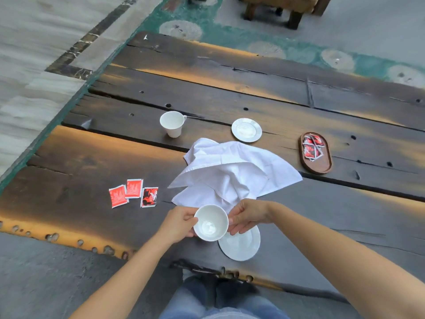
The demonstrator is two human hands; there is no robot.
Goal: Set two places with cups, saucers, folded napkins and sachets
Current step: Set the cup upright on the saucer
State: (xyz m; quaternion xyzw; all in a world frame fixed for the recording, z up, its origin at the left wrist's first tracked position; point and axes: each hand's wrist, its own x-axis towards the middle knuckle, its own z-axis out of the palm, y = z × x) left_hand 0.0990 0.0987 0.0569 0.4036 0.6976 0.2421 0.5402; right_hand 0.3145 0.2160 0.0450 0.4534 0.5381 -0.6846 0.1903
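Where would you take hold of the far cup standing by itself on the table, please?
Take the far cup by its handle, which sticks out near the rim on its right side, so come in from the right with the right hand. It stands upright and apart from the cloth, so nothing blocks that side.

A white cup [211,223] is held upright above the near edge of the dark wooden table, partly over a white saucer [241,246]. A second white cup [172,123] stands alone farther back, well apart from a second saucer [246,130]. A rumpled white napkin [232,172] lies unfolded between them. Three red sachets [133,193] lie side by side at the left; more fill a brown oval tray [316,153] at the right.
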